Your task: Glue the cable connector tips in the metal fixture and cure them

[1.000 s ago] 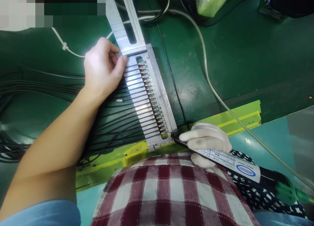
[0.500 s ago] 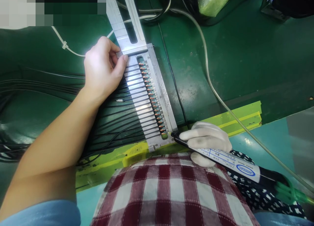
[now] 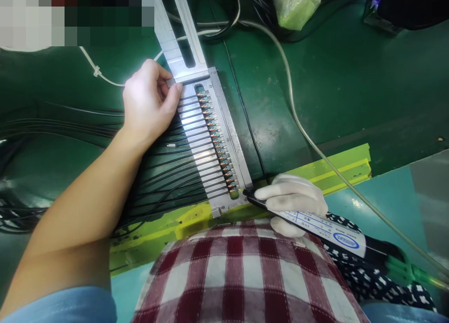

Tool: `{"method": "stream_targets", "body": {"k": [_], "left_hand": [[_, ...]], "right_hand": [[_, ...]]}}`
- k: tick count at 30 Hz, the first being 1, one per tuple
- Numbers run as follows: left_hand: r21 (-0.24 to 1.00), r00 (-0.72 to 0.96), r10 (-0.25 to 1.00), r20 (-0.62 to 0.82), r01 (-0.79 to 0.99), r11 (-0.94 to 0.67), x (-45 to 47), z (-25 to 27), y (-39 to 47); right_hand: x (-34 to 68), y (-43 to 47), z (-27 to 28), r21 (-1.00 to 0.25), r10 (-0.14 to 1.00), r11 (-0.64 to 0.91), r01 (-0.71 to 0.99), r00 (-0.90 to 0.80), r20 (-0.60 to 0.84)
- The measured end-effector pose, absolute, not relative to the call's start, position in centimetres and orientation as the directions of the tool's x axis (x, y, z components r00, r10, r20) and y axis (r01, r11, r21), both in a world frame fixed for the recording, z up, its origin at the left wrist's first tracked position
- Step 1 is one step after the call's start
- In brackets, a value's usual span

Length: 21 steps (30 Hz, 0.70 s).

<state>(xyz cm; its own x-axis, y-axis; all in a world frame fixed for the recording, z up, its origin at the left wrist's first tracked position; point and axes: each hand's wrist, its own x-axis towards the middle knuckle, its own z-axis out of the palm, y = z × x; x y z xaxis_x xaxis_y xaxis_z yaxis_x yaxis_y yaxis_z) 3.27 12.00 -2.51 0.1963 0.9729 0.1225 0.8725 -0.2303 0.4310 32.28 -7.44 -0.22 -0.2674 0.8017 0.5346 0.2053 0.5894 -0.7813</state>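
My bare left hand (image 3: 152,98) pinches the left edge of a metal fixture (image 3: 196,131) between thumb and fingers, close to its hinge. The fixture's slotted lid (image 3: 180,38) stands opened away from me. A row of small green circuit boards (image 3: 221,150) with copper-coloured wire ends sits along the slot, and black cables (image 3: 199,147) run out to the left. My white-gloved right hand (image 3: 294,201) grips a black dispensing syringe (image 3: 315,227) with a white label and a green end fitting. Its tip is at the fixture's near end, beside the last board; whether it touches is unclear.
A green work table (image 3: 329,89) has yellow tape (image 3: 347,168) along its near edge. A pale hose (image 3: 291,94) curves across the right side. At the back are a plastic-wrapped yellow-green bundle (image 3: 296,7) and a dark device (image 3: 410,7). Loose black cables (image 3: 63,126) lie left.
The view has shifted slightly. Both hands keep their grips, and the syringe tip stays at the near end of the fixture.
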Motion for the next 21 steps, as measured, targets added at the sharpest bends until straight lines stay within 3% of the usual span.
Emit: {"method": "stream_targets", "body": {"k": [21], "left_hand": [[0.403,0.21,0.972,0.104,0.885,-0.234,3.45,-2.22,12.04]], "right_hand": [[32.61,-7.75,-0.58,-0.802,0.813,0.565,0.195,-0.299,0.5]]}}
